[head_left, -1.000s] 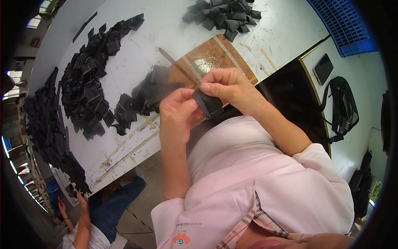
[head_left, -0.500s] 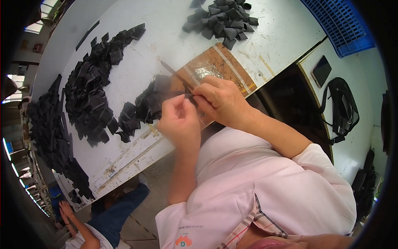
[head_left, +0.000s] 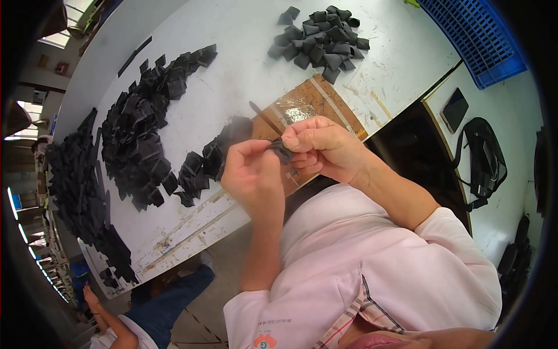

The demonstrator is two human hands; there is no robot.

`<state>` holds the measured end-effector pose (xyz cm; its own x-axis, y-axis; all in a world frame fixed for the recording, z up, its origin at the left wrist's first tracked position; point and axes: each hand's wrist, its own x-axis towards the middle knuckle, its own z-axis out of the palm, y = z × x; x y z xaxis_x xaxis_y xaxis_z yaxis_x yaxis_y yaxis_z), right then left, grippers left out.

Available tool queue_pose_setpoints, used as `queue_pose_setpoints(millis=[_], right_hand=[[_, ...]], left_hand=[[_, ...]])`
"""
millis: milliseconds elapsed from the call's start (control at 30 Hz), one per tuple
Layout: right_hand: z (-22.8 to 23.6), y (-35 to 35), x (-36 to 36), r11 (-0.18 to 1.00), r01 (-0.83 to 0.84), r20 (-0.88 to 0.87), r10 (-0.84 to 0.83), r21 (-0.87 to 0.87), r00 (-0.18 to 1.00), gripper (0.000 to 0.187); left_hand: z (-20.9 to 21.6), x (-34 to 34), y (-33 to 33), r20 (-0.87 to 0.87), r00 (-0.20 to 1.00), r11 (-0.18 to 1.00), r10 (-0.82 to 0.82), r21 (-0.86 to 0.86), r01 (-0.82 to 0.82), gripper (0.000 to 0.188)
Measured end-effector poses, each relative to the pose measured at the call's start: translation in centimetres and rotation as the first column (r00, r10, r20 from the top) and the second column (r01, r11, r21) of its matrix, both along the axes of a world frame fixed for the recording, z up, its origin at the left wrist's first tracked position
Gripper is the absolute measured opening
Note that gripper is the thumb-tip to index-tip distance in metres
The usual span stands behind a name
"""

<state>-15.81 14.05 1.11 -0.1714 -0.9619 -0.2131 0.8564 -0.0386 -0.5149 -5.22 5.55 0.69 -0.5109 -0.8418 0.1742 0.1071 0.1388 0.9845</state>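
Black fabric piece [head_left: 281, 152]: seen from the head camera, it was up between the two hands, just over the near edge of the tabletop [head_left: 238, 29], small, creased and partly covered by fingers.
Right hand [head_left: 330, 149]: its grip was clenched on the piece, thumb against forefinger, the other fingers curled beneath.
Left hand [head_left: 253, 177]: its grip was pinching the piece's left side, thumb and forefinger together.
Brown board [head_left: 309, 91]: it lay flat beyond the hands, with clear tape across it and a dark narrow strip [head_left: 264, 118] slanting over its left edge.
Small black stack [head_left: 214, 156]: it lay just left of the left hand.
Long black pile [head_left: 136, 125]: it stretched farther left.
Folded black heap [head_left: 319, 43]: it sat beyond the board.
Blue basket [head_left: 487, 49]: it stood at the far right.
Phone [head_left: 455, 110]: it lay beside a black mesh pouch [head_left: 487, 157].
Co-worker [head_left: 119, 328]: I saw this person at lower left, near the table's end.
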Motion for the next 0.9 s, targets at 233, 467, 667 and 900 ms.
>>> queue_pose_setpoints(millis=[233,467,667,900], right_hand=[[6.0,-2.9,-2.4,0.997,0.078,-0.703,-0.075,-0.027,0.707,0.024],[2.6,-3.8,-3.4,0.996,-0.062,-0.563,0.017,-0.061,0.826,0.031],[3.2,-4.6,-3.5,0.998,-0.027,-0.636,-0.013,-0.052,0.772,0.026],[2.8,-3.2,-3.1,0.953,0.273,-0.917,-0.223,-0.133,0.332,0.023]], left_hand=[[4.2,-1.1,-3.7,-0.757,0.65,0.401,-0.071,0.575,0.713,0.015],[0.8,-1.3,-4.4,-0.763,0.645,0.126,0.052,0.646,0.753,0.014],[0.9,-1.1,-4.8,-0.788,0.616,0.147,0.024,0.612,0.777,0.015],[2.8,-2.2,-2.6,-0.238,0.959,0.987,-0.155,0.005,0.161,0.034]])
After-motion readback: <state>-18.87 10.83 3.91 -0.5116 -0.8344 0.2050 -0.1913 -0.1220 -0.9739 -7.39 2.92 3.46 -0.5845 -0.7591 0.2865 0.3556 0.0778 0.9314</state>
